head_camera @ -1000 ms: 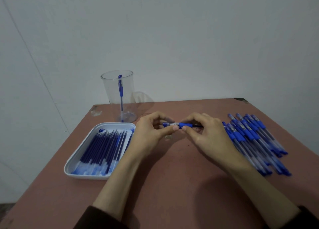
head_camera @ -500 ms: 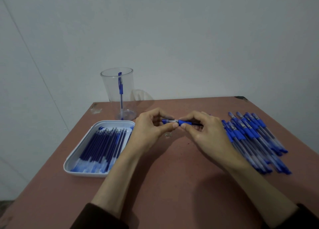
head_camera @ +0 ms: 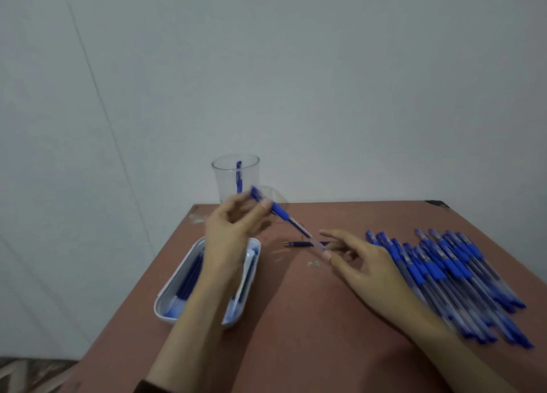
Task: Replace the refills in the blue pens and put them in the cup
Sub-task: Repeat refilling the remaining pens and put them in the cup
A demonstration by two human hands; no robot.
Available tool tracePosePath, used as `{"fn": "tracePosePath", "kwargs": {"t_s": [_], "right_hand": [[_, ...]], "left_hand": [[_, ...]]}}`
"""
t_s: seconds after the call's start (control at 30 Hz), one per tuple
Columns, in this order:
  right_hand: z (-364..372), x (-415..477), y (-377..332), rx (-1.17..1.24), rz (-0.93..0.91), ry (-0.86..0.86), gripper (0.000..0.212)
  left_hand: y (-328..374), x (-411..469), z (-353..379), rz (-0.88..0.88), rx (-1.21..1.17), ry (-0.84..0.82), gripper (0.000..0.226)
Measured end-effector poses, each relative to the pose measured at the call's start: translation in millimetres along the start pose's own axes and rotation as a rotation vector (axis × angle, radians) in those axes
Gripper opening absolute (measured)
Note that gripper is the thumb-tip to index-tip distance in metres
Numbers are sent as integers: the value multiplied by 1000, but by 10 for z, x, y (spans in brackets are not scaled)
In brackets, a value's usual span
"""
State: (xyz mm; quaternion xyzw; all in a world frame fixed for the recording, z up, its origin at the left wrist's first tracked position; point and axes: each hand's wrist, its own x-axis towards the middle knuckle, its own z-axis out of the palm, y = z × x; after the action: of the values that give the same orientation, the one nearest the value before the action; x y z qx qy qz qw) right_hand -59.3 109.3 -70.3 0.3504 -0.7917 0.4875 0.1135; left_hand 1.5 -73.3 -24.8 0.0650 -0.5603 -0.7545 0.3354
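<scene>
Left hand (head_camera: 233,230) pinches blue pen (head_camera: 279,212) just in front of cup (head_camera: 222,179) — pen tilted, lower end beside right hand (head_camera: 364,262), fingers loose, gripping nothing. Loose refill (head_camera: 305,243) lies on table (head_camera: 296,318) — right of cup.

Plain indoor room, grey wall (head_camera: 325,82), reddish-brown table (head_camera: 296,333)

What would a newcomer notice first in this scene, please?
The left hand, above the table, pinches a blue pen slanting before the clear cup at the far edge. A large pile of blue pens fans out on the right, beside the open right hand; a white tray of refills lies on the left.
</scene>
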Motion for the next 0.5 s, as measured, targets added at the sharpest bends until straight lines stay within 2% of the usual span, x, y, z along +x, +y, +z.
{"fn": "tracePosePath", "kwargs": {"t_s": [0.13,0.27,0.37,0.5], "right_hand": [[-4,3,26,-39,16,8,31],[6,0,44,-93,-7,6,32],[-11,5,58,-83,-10,19,32],[-19,5,75,-90,-6,2,35]], "left_hand": [[659,400,-236,340,33,169,15],[1097,803,-208,589,249,221,15],[1028,1071,-105,586,498,200,13],[733,1290,-49,420,782,105,12]]}}
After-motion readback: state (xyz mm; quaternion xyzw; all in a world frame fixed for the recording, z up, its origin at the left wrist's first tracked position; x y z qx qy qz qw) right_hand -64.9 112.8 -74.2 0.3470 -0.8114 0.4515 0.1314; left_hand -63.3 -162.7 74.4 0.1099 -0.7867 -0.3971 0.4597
